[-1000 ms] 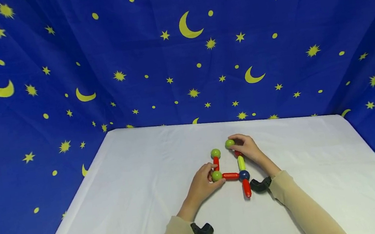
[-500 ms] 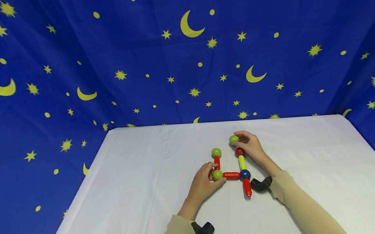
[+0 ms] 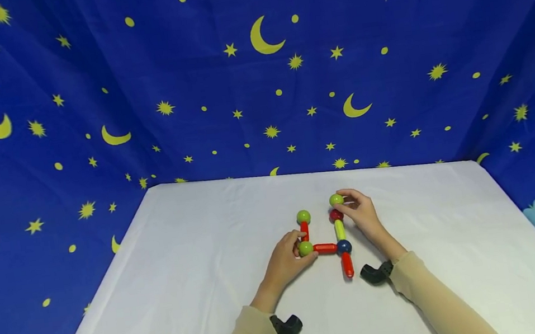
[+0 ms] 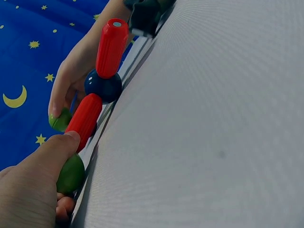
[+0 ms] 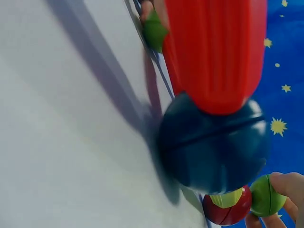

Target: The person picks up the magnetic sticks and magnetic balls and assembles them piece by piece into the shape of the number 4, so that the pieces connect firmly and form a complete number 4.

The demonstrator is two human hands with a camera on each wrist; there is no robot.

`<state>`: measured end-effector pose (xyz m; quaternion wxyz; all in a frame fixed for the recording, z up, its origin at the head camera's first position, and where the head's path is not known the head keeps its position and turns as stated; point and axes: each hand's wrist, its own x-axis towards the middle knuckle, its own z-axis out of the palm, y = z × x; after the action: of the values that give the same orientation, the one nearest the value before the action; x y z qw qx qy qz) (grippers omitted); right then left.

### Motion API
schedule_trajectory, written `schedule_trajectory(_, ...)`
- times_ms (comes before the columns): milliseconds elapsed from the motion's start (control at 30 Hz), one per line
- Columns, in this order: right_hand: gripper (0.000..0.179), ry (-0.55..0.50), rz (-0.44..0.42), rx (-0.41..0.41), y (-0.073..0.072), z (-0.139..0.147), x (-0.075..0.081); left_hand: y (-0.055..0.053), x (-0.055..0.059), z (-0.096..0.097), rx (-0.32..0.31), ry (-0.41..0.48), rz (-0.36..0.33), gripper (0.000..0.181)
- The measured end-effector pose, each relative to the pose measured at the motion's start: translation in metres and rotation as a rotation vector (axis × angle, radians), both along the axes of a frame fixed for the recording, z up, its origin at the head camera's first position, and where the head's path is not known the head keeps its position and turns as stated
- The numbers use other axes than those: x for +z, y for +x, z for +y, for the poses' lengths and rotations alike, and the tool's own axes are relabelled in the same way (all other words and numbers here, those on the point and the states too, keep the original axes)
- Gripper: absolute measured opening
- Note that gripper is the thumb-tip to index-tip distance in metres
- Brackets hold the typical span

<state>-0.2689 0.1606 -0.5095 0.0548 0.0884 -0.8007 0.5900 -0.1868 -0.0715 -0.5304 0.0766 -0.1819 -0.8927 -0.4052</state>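
Note:
A magnetic building set figure of balls and rods lies on the white table. My left hand (image 3: pixel 287 263) holds it at the near-left green ball (image 3: pixel 306 249), thumb on the red rod (image 4: pixel 85 118) leading to the dark blue ball (image 3: pixel 344 247). Another red rod (image 3: pixel 305 231) runs back to a second green ball (image 3: pixel 303 217). From the blue ball a yellow-green rod (image 3: pixel 340 230) reaches a red ball (image 3: pixel 336 215), and a red rod (image 3: pixel 347 265) points toward me. My right hand (image 3: pixel 362 214) pinches a third green ball (image 5: pixel 267 195) against or very near the red ball.
White cloth covers the table (image 3: pixel 196 244). A dark blue curtain (image 3: pixel 214 72) with yellow moons and stars hangs behind and at the sides. Black wrist devices (image 3: pixel 287 327) are on both wrists, the right one close to the near red rod.
My right hand has carried its green ball rightward, then in line behind the red ball. The left hand keeps its hold. The head view has shifted slightly.

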Motion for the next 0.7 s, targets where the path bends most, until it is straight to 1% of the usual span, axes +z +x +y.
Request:
schedule_trajectory(133,0.04,-0.016,0.027,-0.023,0.011,0.003,-0.002,0.001,-0.001,-0.001,-0.004,0.006,-0.007,0.043)
schedule_trajectory(367,0.038,-0.106,0.107,-0.033,0.028,0.005,-0.002,0.0,-0.002,-0.003,0.008,-0.001,-0.003,0.043)
schedule_trajectory(467,0.038,-0.102,0.112,-0.036,0.039,0.006,0.007,0.0,0.0,-0.003,0.008,0.002,-0.011,0.043)
schedule_trajectory(600,0.037,-0.094,0.089,-0.044,0.055,0.006,0.02,0.0,0.001,-0.001,0.009,0.006,-0.024,0.042)
schedule_trajectory(700,0.037,-0.101,0.082,-0.044,0.065,0.006,0.021,0.0,-0.001,0.0,0.006,0.015,-0.026,0.042)
